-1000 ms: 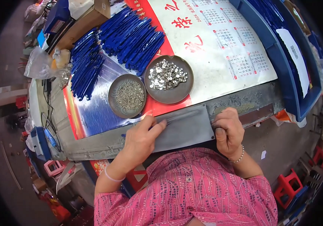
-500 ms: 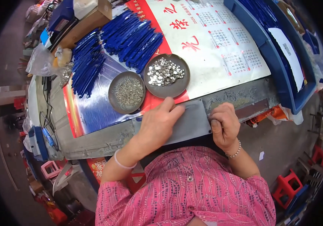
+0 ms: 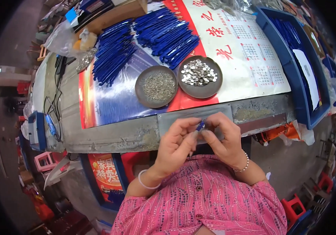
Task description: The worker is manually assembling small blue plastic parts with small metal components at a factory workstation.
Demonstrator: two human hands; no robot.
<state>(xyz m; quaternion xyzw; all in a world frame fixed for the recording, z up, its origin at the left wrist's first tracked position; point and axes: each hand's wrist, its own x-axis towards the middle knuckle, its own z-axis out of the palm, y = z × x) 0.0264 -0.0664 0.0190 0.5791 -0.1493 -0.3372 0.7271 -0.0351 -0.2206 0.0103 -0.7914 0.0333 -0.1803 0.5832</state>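
My left hand [image 3: 176, 145] and my right hand [image 3: 226, 140] meet over the table's near edge, closed in pinches on a small dark-blue strip piece [image 3: 200, 125]. A bright bit shows at its upper end; the fingers hide the rest. Under and behind the hands lies a grey plate [image 3: 168, 118] at the table edge. Just beyond it stand two dark round dishes: the left dish [image 3: 140, 94] holds many tiny metal pieces [image 3: 158, 87], the right dish [image 3: 214, 91] shiny round metal pieces [image 3: 199, 73].
Two piles of slim blue strips, the left pile [image 3: 113, 53] and the right pile [image 3: 166, 35], lie on a printed calendar sheet [image 3: 240, 80]. A blue crate [image 3: 299, 103] with more blue strips stands right. Cables [image 3: 56, 94] and a clear bag [image 3: 60, 37] are left.
Both hands have left the grey plate's surface and come together nearer my body. The blue piece now shows between their fingertips. The view has shifted, so the table things appear farther right.
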